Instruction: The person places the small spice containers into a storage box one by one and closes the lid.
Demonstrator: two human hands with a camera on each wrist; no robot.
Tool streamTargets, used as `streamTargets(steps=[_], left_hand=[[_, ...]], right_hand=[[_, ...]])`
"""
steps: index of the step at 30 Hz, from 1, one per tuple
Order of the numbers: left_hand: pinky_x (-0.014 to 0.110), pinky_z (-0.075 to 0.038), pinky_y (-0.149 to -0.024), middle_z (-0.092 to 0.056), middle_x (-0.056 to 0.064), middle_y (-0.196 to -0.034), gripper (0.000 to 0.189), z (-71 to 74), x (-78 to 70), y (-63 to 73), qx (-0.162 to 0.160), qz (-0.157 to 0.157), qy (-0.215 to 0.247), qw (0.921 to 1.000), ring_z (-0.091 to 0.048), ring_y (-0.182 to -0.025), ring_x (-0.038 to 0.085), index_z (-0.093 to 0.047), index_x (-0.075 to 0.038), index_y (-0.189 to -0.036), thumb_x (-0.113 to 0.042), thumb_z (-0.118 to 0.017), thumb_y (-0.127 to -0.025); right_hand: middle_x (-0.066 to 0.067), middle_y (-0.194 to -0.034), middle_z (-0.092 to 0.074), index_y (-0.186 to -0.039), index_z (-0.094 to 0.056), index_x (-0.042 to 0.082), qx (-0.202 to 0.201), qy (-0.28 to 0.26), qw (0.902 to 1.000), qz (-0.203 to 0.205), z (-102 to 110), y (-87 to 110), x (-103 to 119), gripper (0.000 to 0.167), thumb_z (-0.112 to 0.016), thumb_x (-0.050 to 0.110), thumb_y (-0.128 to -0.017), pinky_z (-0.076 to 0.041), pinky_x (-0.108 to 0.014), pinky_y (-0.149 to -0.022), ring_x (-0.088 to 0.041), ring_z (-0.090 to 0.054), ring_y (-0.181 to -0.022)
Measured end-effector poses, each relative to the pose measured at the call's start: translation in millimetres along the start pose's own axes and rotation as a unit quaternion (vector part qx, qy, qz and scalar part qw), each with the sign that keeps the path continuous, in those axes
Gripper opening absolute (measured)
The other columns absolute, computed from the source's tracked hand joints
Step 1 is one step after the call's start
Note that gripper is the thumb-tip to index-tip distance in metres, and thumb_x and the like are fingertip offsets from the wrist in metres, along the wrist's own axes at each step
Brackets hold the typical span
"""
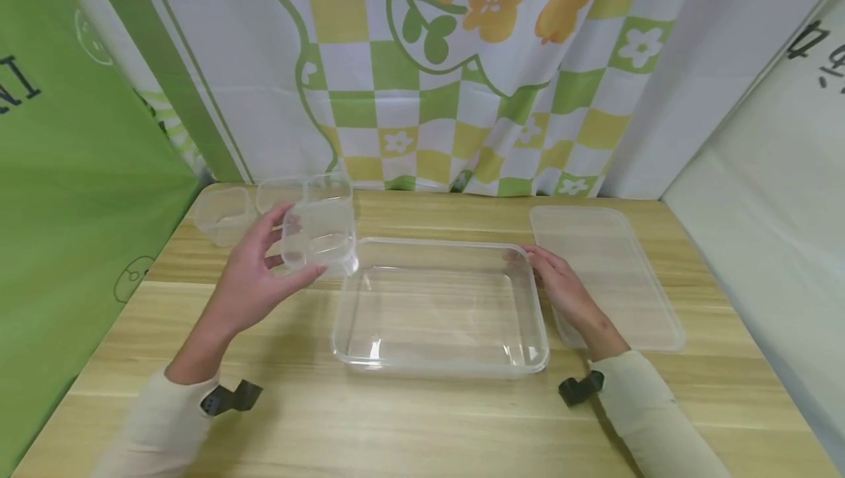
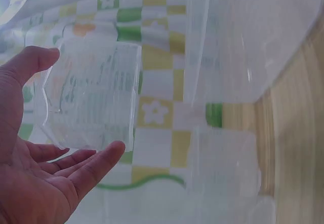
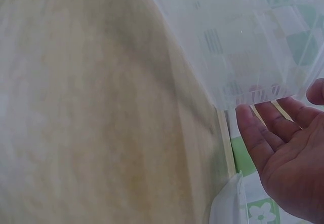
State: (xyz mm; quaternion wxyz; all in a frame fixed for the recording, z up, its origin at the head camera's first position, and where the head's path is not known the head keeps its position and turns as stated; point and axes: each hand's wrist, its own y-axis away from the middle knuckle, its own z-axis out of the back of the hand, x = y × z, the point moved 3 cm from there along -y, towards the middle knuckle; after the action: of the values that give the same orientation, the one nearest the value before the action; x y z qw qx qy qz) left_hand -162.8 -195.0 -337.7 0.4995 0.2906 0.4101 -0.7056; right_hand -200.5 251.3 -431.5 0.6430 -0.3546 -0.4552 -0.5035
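My left hand (image 1: 254, 276) holds a small clear plastic box (image 1: 320, 232) between thumb and fingers, above the table by the left rim of a large clear rectangular container (image 1: 439, 369). The left wrist view shows the thumb on one side of the small box (image 2: 96, 92) and fingers on the other. At the large container's far right corner is my right hand (image 1: 561, 284). In the right wrist view, its fingertips (image 3: 245, 113) touch the container's outer wall, with the thumb near the rim, partly out of frame. Both boxes look empty.
More small clear boxes (image 1: 221, 218) stand at the table's back left corner. A flat translucent lid (image 1: 607, 273) lies right of the large container. A checked, flowered curtain (image 1: 396, 108) hangs behind the wooden table (image 1: 409, 427), with cloth walls at both sides.
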Motion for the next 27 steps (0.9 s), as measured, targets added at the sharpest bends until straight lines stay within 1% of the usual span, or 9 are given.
streamTargets(steps=[7, 12, 15, 18, 20, 22, 27], left_hand=[[0.053, -0.053, -0.099, -0.042, 0.016, -0.154, 0.094, -33.3, -10.1, 4.4, 0.044, 0.008, 0.011, 0.999, -0.046, -0.137, 0.04, -0.033, -0.009, -0.16, -0.025, -0.087, -0.086], [0.049, -0.054, -0.098, -0.042, 0.012, -0.155, 0.098, -53.7, -19.0, 8.9, 0.077, 0.013, 0.013, 0.9968, -0.047, -0.137, 0.035, -0.034, -0.008, -0.158, -0.033, -0.09, -0.082], [0.047, -0.054, -0.098, -0.041, 0.01, -0.155, 0.1, -67.2, -24.4, 11.8, 0.106, 0.019, 0.01, 0.9941, -0.047, -0.136, 0.033, -0.035, -0.01, -0.157, -0.038, -0.091, -0.079], [0.043, -0.055, -0.097, -0.041, 0.011, -0.153, 0.098, -83.6, -28.6, 14.1, 0.131, 0.02, 0.021, 0.991, -0.047, -0.135, 0.031, -0.035, -0.012, -0.156, -0.038, -0.091, -0.079], [0.041, -0.055, -0.097, -0.041, 0.012, -0.152, 0.098, -94.5, -30.8, 16.2, 0.141, 0.019, 0.026, 0.9895, -0.047, -0.135, 0.03, -0.034, -0.011, -0.155, -0.035, -0.091, -0.079], [0.039, -0.055, -0.096, -0.042, 0.014, -0.15, 0.097, -104.4, -31.4, 18.7, 0.149, 0.02, 0.04, 0.9878, -0.05, -0.131, 0.031, -0.033, -0.009, -0.154, -0.03, -0.091, -0.079], [0.035, -0.056, -0.093, -0.042, 0.014, -0.149, 0.098, -125.9, -34.4, 24.6, 0.176, 0.025, 0.039, 0.9834, -0.058, -0.122, 0.031, -0.032, -0.005, -0.155, -0.03, -0.09, -0.079]], right_hand=[[-0.024, -0.143, -0.056, -0.148, -0.048, -0.005, -0.001, -0.004, 1.0, 0.005, 0.3, 0.0, 0.0, 0.051, -0.031, 0.03, -0.115, -0.048, -0.03, -0.099, -0.036, -0.055, -0.129], [-0.024, -0.144, -0.056, -0.147, -0.049, -0.006, 0.002, -0.013, 0.9999, 0.011, -1.1, -0.7, -1.2, 0.052, -0.031, 0.03, -0.115, -0.048, -0.03, -0.1, -0.036, -0.054, -0.13], [-0.022, -0.145, -0.055, -0.148, -0.048, -0.005, 0.003, -0.007, 0.9999, 0.007, -0.3, 0.3, -2.0, 0.052, -0.031, 0.032, -0.115, -0.047, -0.03, -0.101, -0.037, -0.052, -0.132], [-0.02, -0.147, -0.054, -0.149, -0.048, -0.004, 0.005, 0.001, 1.0, 0.003, 1.6, 2.3, -2.7, 0.053, -0.03, 0.033, -0.115, -0.046, -0.031, -0.103, -0.038, -0.051, -0.134], [-0.02, -0.146, -0.055, -0.148, -0.049, -0.003, 0.006, 0.003, 1.0, 0.005, 2.2, 2.6, -3.1, 0.053, -0.029, 0.034, -0.115, -0.046, -0.032, -0.103, -0.038, -0.052, -0.132], [-0.021, -0.146, -0.054, -0.149, -0.048, -0.003, 0.007, 0.001, 0.9999, 0.007, 1.8, 1.6, -3.4, 0.054, -0.03, 0.035, -0.115, -0.047, -0.032, -0.103, -0.039, -0.052, -0.132], [-0.021, -0.148, -0.053, -0.15, -0.047, -0.003, 0.01, -0.005, 0.9999, 0.006, 0.3, -1.0, -3.0, 0.055, -0.03, 0.036, -0.115, -0.046, -0.027, -0.102, -0.039, -0.052, -0.133]])
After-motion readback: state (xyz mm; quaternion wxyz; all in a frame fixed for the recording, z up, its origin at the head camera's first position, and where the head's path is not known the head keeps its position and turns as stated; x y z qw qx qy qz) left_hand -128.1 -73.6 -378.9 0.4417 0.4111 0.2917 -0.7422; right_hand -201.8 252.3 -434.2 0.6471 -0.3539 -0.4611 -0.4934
